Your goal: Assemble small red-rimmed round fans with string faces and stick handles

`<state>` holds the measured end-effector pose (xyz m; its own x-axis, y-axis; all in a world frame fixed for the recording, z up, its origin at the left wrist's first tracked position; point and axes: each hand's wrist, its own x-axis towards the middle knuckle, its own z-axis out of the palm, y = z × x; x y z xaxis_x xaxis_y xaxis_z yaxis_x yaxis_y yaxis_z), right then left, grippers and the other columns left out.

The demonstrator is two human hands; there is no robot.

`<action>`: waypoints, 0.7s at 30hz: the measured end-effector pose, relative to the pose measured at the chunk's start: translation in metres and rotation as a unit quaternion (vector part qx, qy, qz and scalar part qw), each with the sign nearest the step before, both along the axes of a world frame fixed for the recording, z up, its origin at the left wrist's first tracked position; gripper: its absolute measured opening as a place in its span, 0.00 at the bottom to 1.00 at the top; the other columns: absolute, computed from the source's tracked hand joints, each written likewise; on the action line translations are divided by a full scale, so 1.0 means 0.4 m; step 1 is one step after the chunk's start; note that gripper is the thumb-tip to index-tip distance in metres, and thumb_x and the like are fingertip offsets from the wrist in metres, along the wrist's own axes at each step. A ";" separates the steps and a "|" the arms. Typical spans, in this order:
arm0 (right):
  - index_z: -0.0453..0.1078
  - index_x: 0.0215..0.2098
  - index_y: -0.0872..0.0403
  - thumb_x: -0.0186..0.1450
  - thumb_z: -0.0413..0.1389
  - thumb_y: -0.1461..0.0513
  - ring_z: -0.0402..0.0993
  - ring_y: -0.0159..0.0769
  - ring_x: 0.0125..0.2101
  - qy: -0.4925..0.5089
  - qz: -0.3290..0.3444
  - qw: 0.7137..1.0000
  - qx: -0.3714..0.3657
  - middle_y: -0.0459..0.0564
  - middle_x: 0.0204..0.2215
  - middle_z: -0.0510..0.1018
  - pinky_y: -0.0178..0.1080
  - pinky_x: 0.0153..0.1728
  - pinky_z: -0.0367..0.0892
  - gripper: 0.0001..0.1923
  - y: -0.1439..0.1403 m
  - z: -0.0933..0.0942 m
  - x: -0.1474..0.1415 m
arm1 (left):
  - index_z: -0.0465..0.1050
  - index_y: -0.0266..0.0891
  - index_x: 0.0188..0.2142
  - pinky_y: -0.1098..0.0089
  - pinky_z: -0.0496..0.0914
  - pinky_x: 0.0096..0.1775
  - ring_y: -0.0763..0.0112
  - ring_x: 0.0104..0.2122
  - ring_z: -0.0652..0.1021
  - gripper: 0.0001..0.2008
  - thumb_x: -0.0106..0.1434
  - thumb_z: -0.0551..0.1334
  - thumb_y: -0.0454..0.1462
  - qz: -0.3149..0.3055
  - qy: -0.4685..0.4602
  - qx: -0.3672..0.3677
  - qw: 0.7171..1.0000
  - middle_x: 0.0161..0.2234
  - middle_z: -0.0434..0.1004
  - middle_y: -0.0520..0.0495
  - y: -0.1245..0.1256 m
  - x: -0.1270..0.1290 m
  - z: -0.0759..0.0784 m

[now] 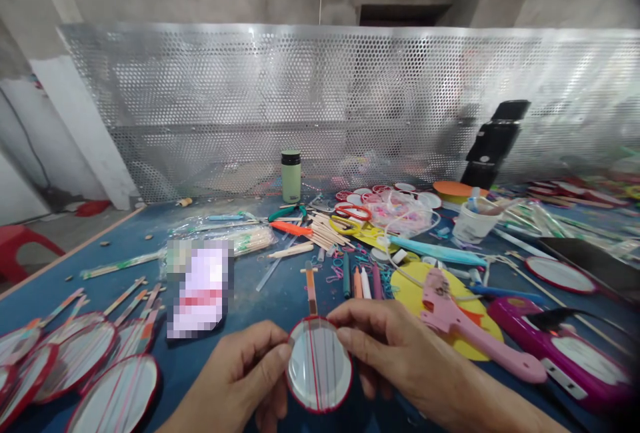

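— Head view, nearest first: what have you got in hand?

— A small round disc [319,365] with a red rim and a stick handle pointing away from me, thin bands stretched across its face. My left hand [240,379] pinches its left rim, thumb and fingers closed on the edge. My right hand [395,353] is clamped on the upper right rim the same way. The disc sits low, close to my body, just above the blue table [260,293].

— How much room around it?

— Little on the left: finished discs [80,366] overlap in a pile by the near left corner, well apart from my hand, with the table's left edge running diagonally beyond them. On the right, a pink glue gun [465,326] lies on a yellow sheet [407,283], just beside my right wrist, and a magenta case [565,353] lies further right. The barest patch is directly ahead of the handle.

— And farther out?

— Coloured pens [360,279], then loose wooden sticks [325,229] and red-handled scissors [353,211]. A white cup [473,223] stands to the right, a green bottle [291,176] stands upright near the back edge, and a perforated metal screen [320,106] closes off that side.
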<state>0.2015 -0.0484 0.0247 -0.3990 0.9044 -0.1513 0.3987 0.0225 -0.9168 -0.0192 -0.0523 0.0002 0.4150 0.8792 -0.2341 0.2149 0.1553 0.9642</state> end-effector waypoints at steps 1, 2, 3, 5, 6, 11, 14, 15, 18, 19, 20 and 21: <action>0.71 0.47 0.56 0.68 0.49 0.52 0.63 0.23 0.18 0.001 0.000 1.000 0.002 0.43 0.20 0.70 0.25 0.17 0.55 0.19 0.000 0.000 0.000 | 0.68 0.37 0.33 0.77 0.63 0.21 0.78 0.17 0.70 0.22 0.60 0.56 0.55 0.000 0.001 -0.002 1.000 0.19 0.71 0.53 0.000 0.000 0.000; 0.71 0.47 0.56 0.68 0.49 0.52 0.63 0.23 0.19 0.002 0.002 1.000 0.004 0.43 0.21 0.71 0.25 0.17 0.55 0.19 0.000 0.001 0.000 | 0.68 0.37 0.33 0.77 0.63 0.22 0.78 0.17 0.71 0.22 0.60 0.56 0.55 0.000 0.001 -0.004 1.000 0.20 0.71 0.53 0.000 0.000 0.000; 0.71 0.47 0.56 0.68 0.49 0.53 0.63 0.23 0.19 0.004 0.003 1.000 0.006 0.44 0.21 0.71 0.25 0.17 0.55 0.18 -0.001 0.002 -0.001 | 0.68 0.37 0.33 0.77 0.64 0.22 0.78 0.17 0.71 0.22 0.60 0.56 0.55 0.001 0.002 -0.005 1.000 0.20 0.71 0.53 0.001 0.000 0.000; 0.72 0.46 0.55 0.68 0.50 0.53 0.64 0.23 0.19 0.008 0.003 1.000 0.009 0.44 0.22 0.72 0.25 0.18 0.56 0.17 -0.001 0.004 -0.002 | 0.68 0.37 0.33 0.77 0.64 0.21 0.77 0.17 0.71 0.22 0.60 0.56 0.55 0.002 0.003 -0.005 1.000 0.20 0.72 0.52 0.002 0.001 -0.002; 0.72 0.46 0.55 0.68 0.50 0.53 0.64 0.23 0.19 0.009 0.003 1.000 0.009 0.43 0.22 0.72 0.25 0.18 0.56 0.17 -0.002 0.005 -0.003 | 0.68 0.37 0.33 0.77 0.64 0.21 0.77 0.16 0.71 0.22 0.60 0.56 0.55 0.002 0.003 -0.004 1.000 0.20 0.72 0.52 0.002 0.001 -0.002; 0.72 0.46 0.54 0.68 0.50 0.54 0.65 0.23 0.19 -0.003 0.003 1.000 0.021 0.43 0.21 0.72 0.26 0.18 0.57 0.16 -0.002 0.008 -0.007 | 0.68 0.37 0.32 0.77 0.63 0.20 0.77 0.16 0.71 0.22 0.59 0.56 0.55 0.004 0.005 -0.007 1.000 0.20 0.71 0.53 0.003 0.002 -0.003; 0.73 0.45 0.53 0.68 0.49 0.54 0.67 0.25 0.20 -0.040 -0.001 0.997 0.065 0.44 0.24 0.75 0.27 0.19 0.60 0.16 -0.001 0.012 -0.005 | 0.67 0.37 0.32 0.77 0.63 0.20 0.77 0.15 0.71 0.22 0.60 0.56 0.55 0.003 0.003 -0.006 1.000 0.19 0.71 0.53 0.007 0.003 -0.007; 0.73 0.45 0.53 0.68 0.50 0.54 0.69 0.26 0.22 -0.062 -0.017 0.993 0.098 0.46 0.27 0.76 0.28 0.21 0.62 0.16 -0.002 0.015 -0.002 | 0.66 0.37 0.32 0.77 0.63 0.20 0.77 0.15 0.71 0.22 0.60 0.56 0.55 0.001 0.000 -0.007 1.000 0.20 0.72 0.53 0.008 0.003 -0.009; 0.73 0.46 0.51 0.66 0.51 0.53 0.73 0.34 0.30 -0.140 -0.113 0.956 0.231 0.50 0.33 0.79 0.34 0.30 0.68 0.16 -0.013 0.032 0.005 | 0.65 0.37 0.32 0.78 0.62 0.18 0.78 0.14 0.71 0.22 0.61 0.55 0.55 0.002 -0.003 -0.009 1.000 0.20 0.72 0.53 0.014 0.007 -0.012; 0.73 0.47 0.51 0.66 0.52 0.53 0.74 0.36 0.31 -0.157 -0.139 0.939 0.272 0.51 0.34 0.79 0.36 0.33 0.69 0.16 -0.022 0.039 0.007 | 0.65 0.37 0.31 0.78 0.61 0.18 0.78 0.14 0.71 0.21 0.61 0.55 0.55 0.007 -0.001 -0.008 1.000 0.20 0.72 0.53 0.015 0.009 -0.012; 0.72 0.48 0.50 0.66 0.52 0.53 0.74 0.37 0.32 -0.168 -0.151 0.925 0.307 0.52 0.35 0.79 0.37 0.35 0.69 0.17 -0.033 0.045 0.008 | 0.65 0.37 0.31 0.78 0.60 0.17 0.78 0.14 0.71 0.21 0.61 0.55 0.55 0.011 0.002 -0.007 1.000 0.19 0.72 0.53 0.017 0.010 -0.010; 0.72 0.48 0.50 0.66 0.52 0.54 0.74 0.37 0.32 -0.173 -0.149 0.914 0.335 0.52 0.35 0.80 0.38 0.35 0.70 0.16 -0.046 0.050 0.007 | 0.64 0.37 0.30 0.78 0.60 0.17 0.78 0.14 0.71 0.21 0.60 0.55 0.54 0.015 0.005 -0.006 1.000 0.19 0.72 0.52 0.018 0.012 -0.008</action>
